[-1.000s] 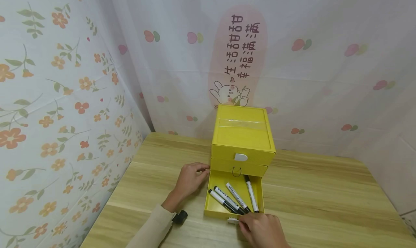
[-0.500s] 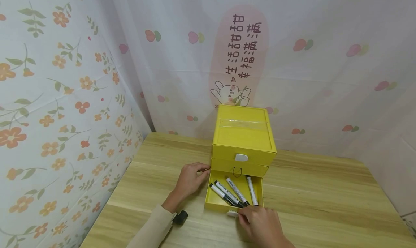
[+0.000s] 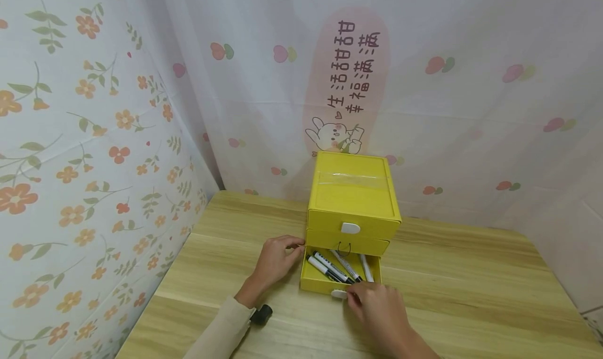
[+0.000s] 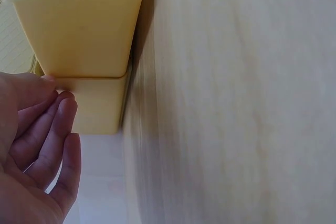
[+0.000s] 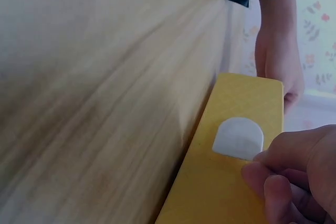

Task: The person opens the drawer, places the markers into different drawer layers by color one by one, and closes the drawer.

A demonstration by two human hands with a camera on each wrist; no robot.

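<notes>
A yellow drawer cabinet (image 3: pixel 350 194) stands on the table, its bottom drawer (image 3: pixel 316 285) partly pulled out. Several whiteboard markers (image 3: pixel 322 266), white with black ends, lie slanted inside the drawer. At the drawer's front, my right hand (image 3: pixel 380 307) pinches the edge of the white handle (image 5: pixel 239 137) with thumb and fingertips, the other fingers curled below. My left hand (image 3: pixel 275 262) touches the cabinet's left front corner with its fingertips; in the left wrist view they lie near the seam between two yellow tiers, fingers gently bent.
The wooden table (image 3: pixel 471 285) extends to both sides of the cabinet. A white printed curtain (image 3: pixel 264 113) hangs behind it, and a floral curtain (image 3: pixel 94 155) closes off the left side. A black device (image 3: pixel 261 314) sits at my left wrist.
My right hand has moved away from me, and the bottom drawer has slid inward with the markers in it. The left hand keeps its place at the cabinet corner.
</notes>
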